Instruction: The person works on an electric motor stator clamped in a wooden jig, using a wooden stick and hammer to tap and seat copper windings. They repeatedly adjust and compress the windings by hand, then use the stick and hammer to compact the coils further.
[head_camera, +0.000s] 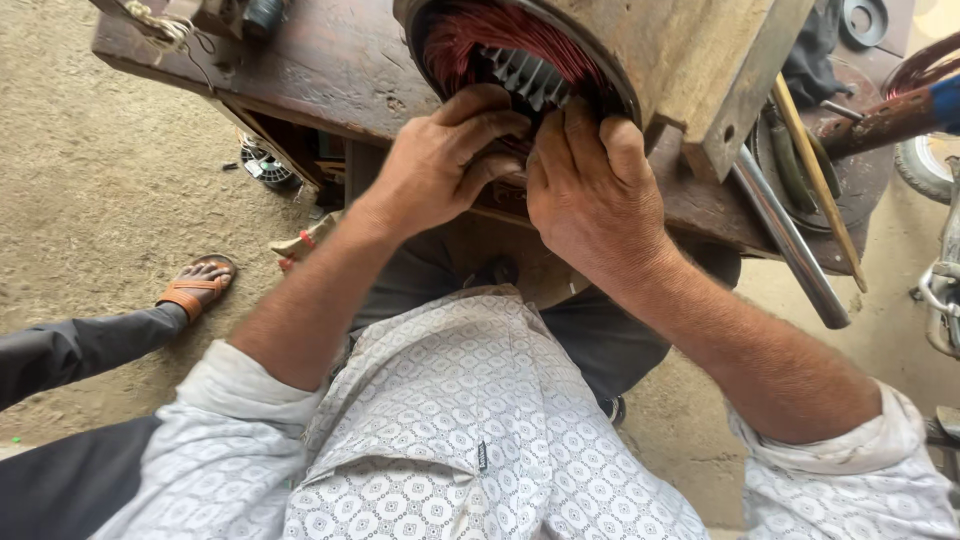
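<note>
A large motor stator (690, 60) in a worn tan housing rests on a dark wooden workbench (330, 70). Reddish copper windings (480, 35) and grey slot teeth (525, 72) show inside its round opening. My left hand (440, 165) presses at the lower rim of the opening, fingers curled onto the windings. Right beside it, my right hand (590, 190) has its fingertips pushed into the same spot at the bottom of the bore. What the fingers pinch is hidden.
A steel rod (790, 240) and a wooden stick (815, 175) lean at the bench's right. A rusty pipe (880, 120) crosses the top right. Another person's sandalled foot (198, 285) and dark trouser leg (80, 345) rest on the dirt floor, left.
</note>
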